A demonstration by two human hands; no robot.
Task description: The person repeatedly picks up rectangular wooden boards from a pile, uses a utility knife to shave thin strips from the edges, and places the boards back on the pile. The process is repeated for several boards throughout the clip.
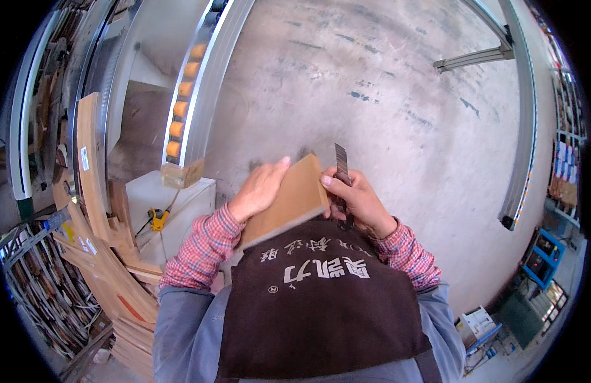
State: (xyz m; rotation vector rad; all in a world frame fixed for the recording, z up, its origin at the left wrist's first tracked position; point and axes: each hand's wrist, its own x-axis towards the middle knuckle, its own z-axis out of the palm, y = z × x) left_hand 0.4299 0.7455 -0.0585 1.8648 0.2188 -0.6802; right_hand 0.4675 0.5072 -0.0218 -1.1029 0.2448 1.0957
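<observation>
In front of my dark apron I hold a short light-brown wooden board (286, 198), tilted with its far end raised. My left hand (265, 188) grips it along the left edge, fingers together against the wood; the thumb is hidden. My right hand (359, 199) is closed around a snap-off utility knife (341, 163), its dark scored blade pointing up and away from me. The right thumb rests near the board's right edge, by the knife. The knife's lower end shows below the fingers.
At the left, a roller rail (206, 83) with orange rollers ends above a white box (200, 188). A yellow tape measure (158, 219) lies on that box. Long wooden boards (110, 281) are stacked beside me. A metal frame rail (524, 127) stands at the right over the grey floor (372, 83).
</observation>
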